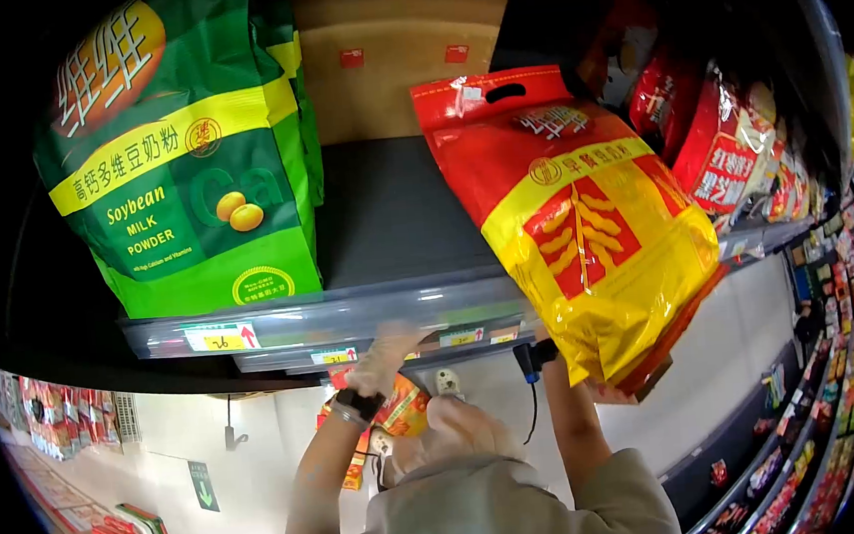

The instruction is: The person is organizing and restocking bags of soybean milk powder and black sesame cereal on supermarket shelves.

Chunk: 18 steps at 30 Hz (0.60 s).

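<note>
A large red and yellow bag of soybean milk powder (606,243) tilts out over the front edge of the shelf (392,209). My right forearm (574,411) runs up beneath this bag, and the bag hides the hand that supports it. Below the shelf lip, my left hand (379,361) is raised in a thin translucent glove. Motion blurs its fingers, and I see nothing clearly in them. On the left of the shelf stands a green bag of soybean milk powder (189,175), with a similar one behind.
A brown cardboard panel (402,78) stands behind the shelf's middle. Price tags (222,337) line the clear front strip. More red packets (719,159) sit at the right. Orange and red packages (403,409) lie low in front of me. Stocked shelves (812,437) curve along the right.
</note>
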{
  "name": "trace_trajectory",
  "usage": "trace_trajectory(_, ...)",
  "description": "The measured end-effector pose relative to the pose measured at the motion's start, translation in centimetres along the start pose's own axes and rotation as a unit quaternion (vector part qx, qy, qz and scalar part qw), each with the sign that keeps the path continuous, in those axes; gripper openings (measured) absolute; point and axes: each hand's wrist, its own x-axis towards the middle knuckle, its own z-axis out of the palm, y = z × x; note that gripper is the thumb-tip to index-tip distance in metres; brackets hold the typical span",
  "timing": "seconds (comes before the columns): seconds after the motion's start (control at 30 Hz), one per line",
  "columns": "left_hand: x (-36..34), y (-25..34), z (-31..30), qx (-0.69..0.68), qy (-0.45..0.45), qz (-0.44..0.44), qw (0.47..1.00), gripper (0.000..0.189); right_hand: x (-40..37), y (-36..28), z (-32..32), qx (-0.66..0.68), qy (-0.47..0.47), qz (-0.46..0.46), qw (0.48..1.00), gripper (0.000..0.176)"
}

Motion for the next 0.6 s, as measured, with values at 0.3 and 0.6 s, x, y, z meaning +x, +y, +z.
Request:
trace_trajectory(0.3, 3.0, -0.5, 0.0, -0.068, 0.005, -0.021, 0.997, 0.027, -1.7, 2.7, -6.7, -0.055, -0.053, 0.046, 0.996, 0.037)
trace_trajectory(0.6, 3.6, -0.5, -0.3, -0.018, 0.031, 0.0, 0.999, 0.027, -0.7, 2.7, -7.7, -0.061, -0.07, 0.039, 0.995, 0.037)
